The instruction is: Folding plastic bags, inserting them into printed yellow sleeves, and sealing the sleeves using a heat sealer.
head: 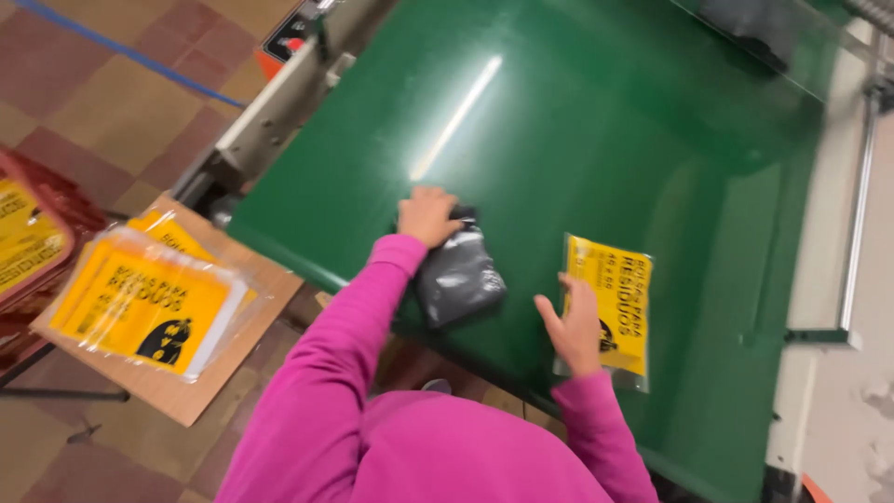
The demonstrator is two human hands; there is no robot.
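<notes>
In the head view, a green surface is seen from above, with two pink sleeves reaching onto it. The left hand is closed over the top end of a folded dark grey plastic bundle, which lies flat on the surface near its front edge. To the right of the bundle, a little apart from it, a flat yellow printed packet in clear film lies on the surface. The right hand is open, fingers spread, and rests on the packet's left edge without gripping it. Well to the left of the bundle, off the surface, a stack of similar yellow packets lies on a sheet of cardboard above a tiled floor.
</notes>
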